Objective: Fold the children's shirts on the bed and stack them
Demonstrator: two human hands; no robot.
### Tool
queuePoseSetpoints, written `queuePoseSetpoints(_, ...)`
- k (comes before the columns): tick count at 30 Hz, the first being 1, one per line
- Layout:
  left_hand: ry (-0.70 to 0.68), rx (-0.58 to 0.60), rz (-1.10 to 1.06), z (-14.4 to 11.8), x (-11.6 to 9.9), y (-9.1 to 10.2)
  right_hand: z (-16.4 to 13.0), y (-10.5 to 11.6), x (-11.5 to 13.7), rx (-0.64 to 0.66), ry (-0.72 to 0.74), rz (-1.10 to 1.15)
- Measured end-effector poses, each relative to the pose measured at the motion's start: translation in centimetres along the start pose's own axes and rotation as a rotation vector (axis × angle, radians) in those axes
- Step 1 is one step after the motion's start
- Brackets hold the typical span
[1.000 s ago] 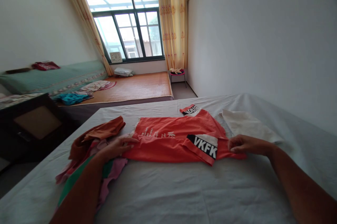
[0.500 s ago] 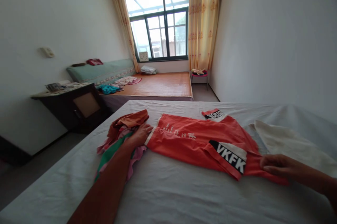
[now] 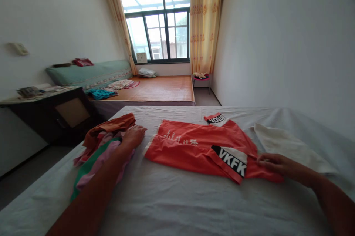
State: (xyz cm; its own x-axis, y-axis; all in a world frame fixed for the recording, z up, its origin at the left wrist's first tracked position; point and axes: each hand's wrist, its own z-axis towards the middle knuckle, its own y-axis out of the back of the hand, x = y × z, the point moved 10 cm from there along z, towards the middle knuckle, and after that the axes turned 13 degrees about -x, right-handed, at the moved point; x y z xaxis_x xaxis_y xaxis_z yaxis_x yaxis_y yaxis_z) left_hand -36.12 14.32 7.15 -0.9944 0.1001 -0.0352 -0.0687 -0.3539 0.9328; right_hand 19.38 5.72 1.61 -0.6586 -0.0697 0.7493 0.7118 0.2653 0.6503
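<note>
A red hoodie-like short-sleeved shirt (image 3: 188, 151) lies spread on the white sheet, its hem toward the left. Black-and-white bands with lettering cross its sleeves. My right hand (image 3: 273, 162) has its fingers closed on the shirt's neck end at the right. Beside the hem, apart from it, my left hand (image 3: 135, 136) rests against a heap of clothes (image 3: 97, 151) in rust, green and pink. The left fingers stretch out toward the right, and nothing shows in them.
The white sheet (image 3: 177, 202) covers the surface before me. A folded cream cloth (image 3: 288, 147) lies at the right. Beyond are a bed with an orange mat (image 3: 166, 88), a dark cabinet (image 3: 66, 114) and a small stool (image 3: 201, 77) by the window.
My left hand has left the shirt's hem and moved left, and the heap of clothes has shifted left with it. My right hand has moved slightly along the shirt's neck end.
</note>
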Motion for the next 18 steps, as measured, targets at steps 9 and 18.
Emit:
queuePoseSetpoints(9, -0.034, 0.022, -0.325, -2.3, -7.7, -0.4, -0.2, 1.3, 2.7, -0.135, 0.034, 0.104)
queuePoseSetpoints(18, 0.154, 0.055, -0.561, -2.1, -1.1, -2.5, -0.2, 4.2, 0.0, -0.299, -0.053, -0.014)
